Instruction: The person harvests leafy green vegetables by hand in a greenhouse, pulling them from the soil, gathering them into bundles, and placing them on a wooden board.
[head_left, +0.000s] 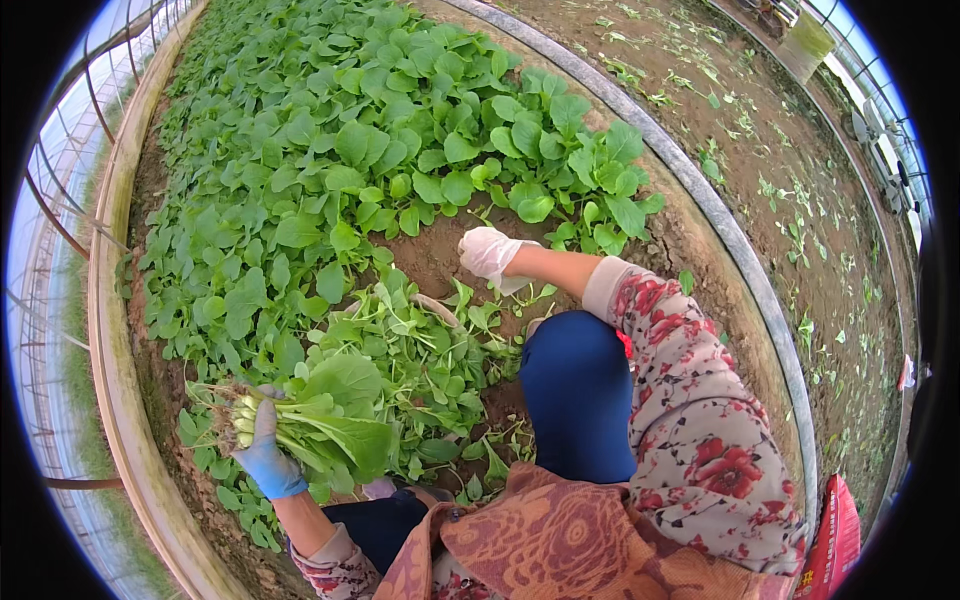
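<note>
My left hand (271, 454), in a blue glove, is closed around a bunch of leafy greens (337, 409). Its pale stems and soil-covered roots point left, and the broad leaves spread to the right. My right hand (491, 253), in a thin white glove, is over bare soil (427, 259) at the edge of the standing leafy plants (360, 142). Its fingers look curled, but their tips are hidden, as is anything they may hold. Between my hands, a heap of loose greens (420, 360) mostly covers a round container, whose rim (435, 307) shows at the back.
A wooden board edge (112, 300) runs along the left, beside the greenhouse frame (56, 214). On the right, a grey hose-like strip (660, 131) curves past my side. Beyond it, soil with scattered leaves (795, 225) stretches away. A red printed bag (834, 536) is at lower right.
</note>
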